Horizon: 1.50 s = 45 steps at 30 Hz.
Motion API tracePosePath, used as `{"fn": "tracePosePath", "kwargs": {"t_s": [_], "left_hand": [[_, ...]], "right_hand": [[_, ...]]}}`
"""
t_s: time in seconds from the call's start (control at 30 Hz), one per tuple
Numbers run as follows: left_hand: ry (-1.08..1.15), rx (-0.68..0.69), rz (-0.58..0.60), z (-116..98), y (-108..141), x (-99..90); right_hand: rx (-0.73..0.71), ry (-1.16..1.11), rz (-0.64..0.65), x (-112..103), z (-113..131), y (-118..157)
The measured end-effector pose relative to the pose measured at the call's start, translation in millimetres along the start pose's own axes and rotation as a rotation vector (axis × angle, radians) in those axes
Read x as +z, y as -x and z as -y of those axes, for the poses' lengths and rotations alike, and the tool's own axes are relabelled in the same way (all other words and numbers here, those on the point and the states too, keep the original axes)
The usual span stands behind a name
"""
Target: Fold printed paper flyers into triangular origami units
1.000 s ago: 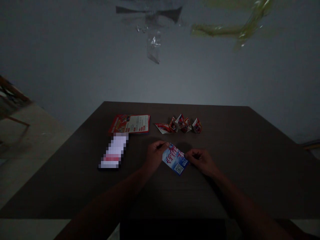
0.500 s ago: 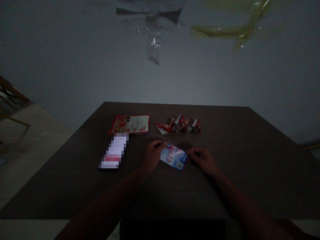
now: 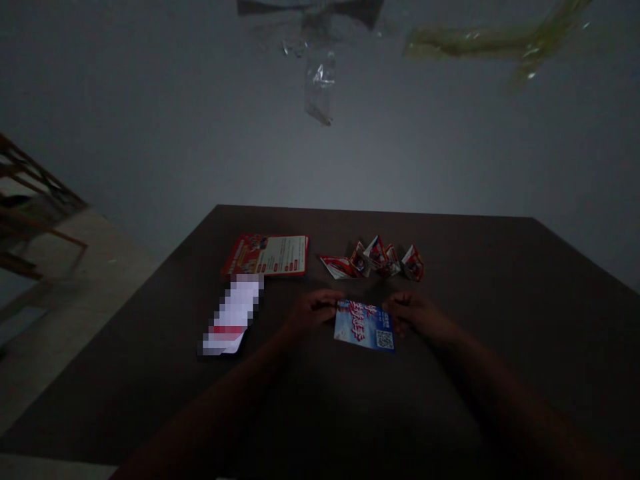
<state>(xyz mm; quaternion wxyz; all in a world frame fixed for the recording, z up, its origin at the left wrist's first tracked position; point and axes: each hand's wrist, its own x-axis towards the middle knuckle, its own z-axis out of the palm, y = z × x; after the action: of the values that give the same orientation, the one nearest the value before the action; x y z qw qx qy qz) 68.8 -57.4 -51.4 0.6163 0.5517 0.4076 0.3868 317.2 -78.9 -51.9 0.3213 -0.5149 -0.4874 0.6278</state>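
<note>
A blue printed leaflet (image 3: 364, 327) with red-and-white lettering and a QR code is in front of me, between my hands. My left hand (image 3: 316, 309) has its fingers closed at the leaflet's upper left corner. At the upper right edge, my right hand (image 3: 417, 315) pinches the paper between thumb and fingers. Just beyond the hands, several folded paper pieces (image 3: 379, 256), red and white with pointed tips, stand in a loose row.
A stack of red-and-white leaflets (image 3: 280, 255) lies at the back left of the dark table (image 3: 470, 257). In front of it is a phone (image 3: 234, 315) with a lit, blurred screen. The wall (image 3: 400, 147) rises behind; wooden furniture (image 3: 40, 193) is at the far left.
The leaflet has turned to lie nearly straight, where it was slanted down to the right. Both hands have shifted with it. The whole view has moved slightly.
</note>
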Motion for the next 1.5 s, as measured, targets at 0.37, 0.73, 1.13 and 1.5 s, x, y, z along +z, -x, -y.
{"fn": "tracePosePath", "kwargs": {"t_s": [0.37, 0.73, 1.13, 1.5], "left_hand": [[-0.067, -0.025, 0.105, -6.6, 5.7, -4.1], [-0.007, -0.05, 0.149, -8.4, 6.4, -3.1], [0.063, -0.053, 0.207, -8.7, 6.7, -3.5], [0.049, -0.06, 0.226, -6.5, 7.0, 0.2]], "right_hand": [[0.082, -0.119, -0.019, -0.2, 0.4, 3.3], [0.075, -0.149, -0.081, 1.7, -5.5, 4.7], [0.102, -0.148, -0.075, 0.1, -7.8, 6.3], [0.148, -0.167, -0.133, 4.6, -2.3, 7.5]]}}
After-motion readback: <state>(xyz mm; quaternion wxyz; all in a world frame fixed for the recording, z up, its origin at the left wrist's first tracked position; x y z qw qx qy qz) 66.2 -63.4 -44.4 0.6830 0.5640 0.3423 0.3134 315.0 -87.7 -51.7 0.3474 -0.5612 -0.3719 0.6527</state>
